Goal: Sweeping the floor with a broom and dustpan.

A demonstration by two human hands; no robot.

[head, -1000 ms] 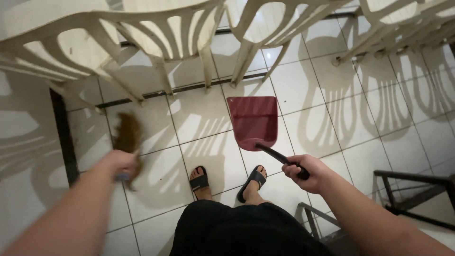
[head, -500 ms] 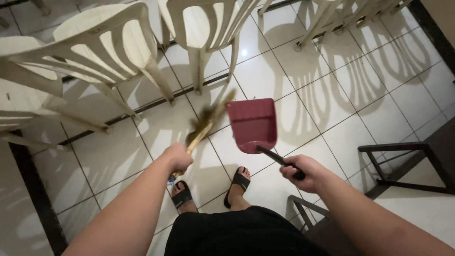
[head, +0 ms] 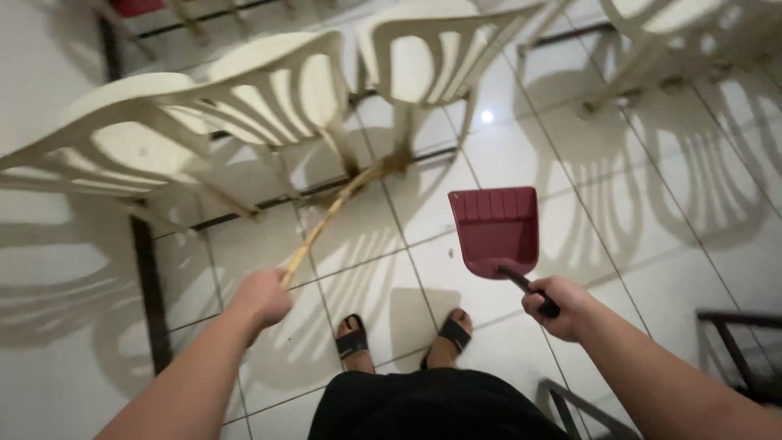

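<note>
My left hand grips the thin end of a straw-coloured stick broom. The broom reaches forward and up, and its blurred tip lies under the white plastic chairs. My right hand holds the black handle of a dark red dustpan. The pan hangs above the white floor tiles in front of my feet, its open mouth pointing away from me. My feet in black sandals stand on the tiles between the two arms.
Several white plastic slatted chairs stand ahead and to the left, more at the top right. A dark floor track runs on the left. A dark metal frame stands at the lower right.
The broom has swung forward from beside the dustpan to reach under the chairs. The view has tilted and shifted; the dustpan stays held in front of me.
</note>
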